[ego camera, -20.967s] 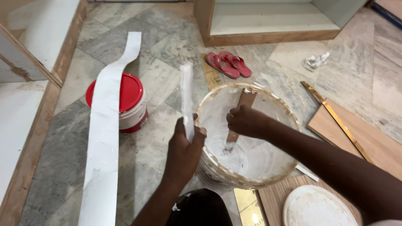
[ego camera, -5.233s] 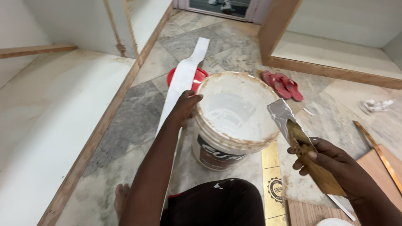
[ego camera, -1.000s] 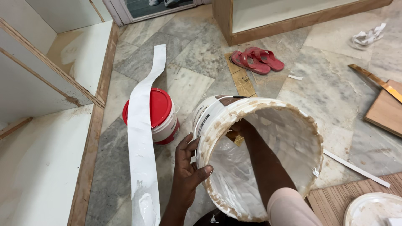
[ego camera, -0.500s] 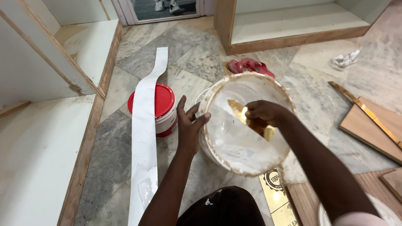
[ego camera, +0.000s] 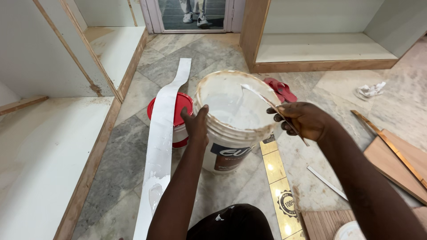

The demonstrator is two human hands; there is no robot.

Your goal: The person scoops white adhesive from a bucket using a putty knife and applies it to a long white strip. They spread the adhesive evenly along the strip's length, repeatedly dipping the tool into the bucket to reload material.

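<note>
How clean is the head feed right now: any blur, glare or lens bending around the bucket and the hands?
Head view: sharp, evenly lit, shadows soft; the large white plastic bucket, the left hand on its rim and the right hand holding the thin paste-smeared scraper blade show no motion blur; mild glare on the glossy gold strip; wide-angle lens bows the wooden cabinet edges near the borders.
</note>
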